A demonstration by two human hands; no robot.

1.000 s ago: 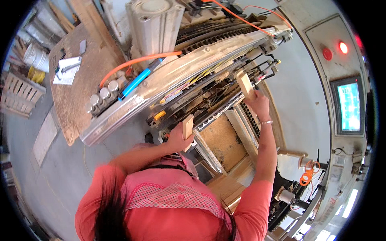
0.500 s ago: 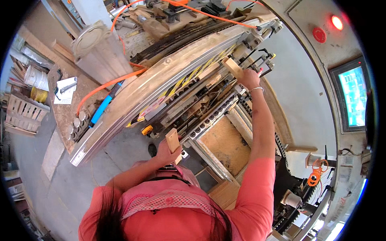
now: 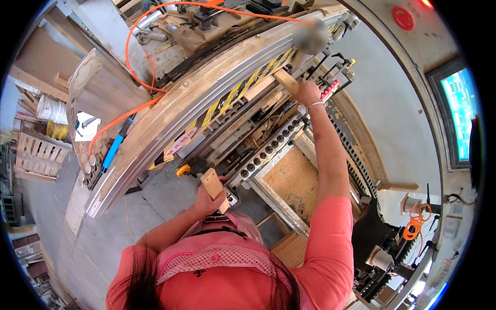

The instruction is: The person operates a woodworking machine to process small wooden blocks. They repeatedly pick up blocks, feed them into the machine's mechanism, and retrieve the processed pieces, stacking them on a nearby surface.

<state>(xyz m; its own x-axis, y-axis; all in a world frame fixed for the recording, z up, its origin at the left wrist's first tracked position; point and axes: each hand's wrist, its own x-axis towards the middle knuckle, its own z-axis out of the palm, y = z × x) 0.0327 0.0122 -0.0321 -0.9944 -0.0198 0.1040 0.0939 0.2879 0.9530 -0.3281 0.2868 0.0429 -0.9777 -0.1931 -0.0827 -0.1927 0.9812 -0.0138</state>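
My left hand point(image 3: 208, 202) is closed round a flat, pale wooden piece point(image 3: 212, 184), held tilted in front of my waist at the near end of the machine. My right arm reaches far forward over the machine. At its end my right hand point(image 3: 309, 94) grips one end of a second wooden piece point(image 3: 287, 82), whose other end points away to the left. Beside that end, a pale wooden strip point(image 3: 260, 88) lies along the machine near the yellow-and-black striped tape point(image 3: 227, 102). The right fingers are partly hidden behind the hand.
A row of black rollers point(image 3: 267, 150) runs beside a sawdust-covered panel point(image 3: 292, 181). The long wooden beam point(image 3: 178, 98) bounds the left side, with an orange hose point(image 3: 129, 111) across it. A lit screen point(image 3: 455, 114) and red button point(image 3: 403, 18) are at right. A blurred patch hides the hose's far end.
The view has shifted, so the machine and screen sit differently in the picture. Both hands keep hold of their wooden pieces, and my right arm stays stretched forward.
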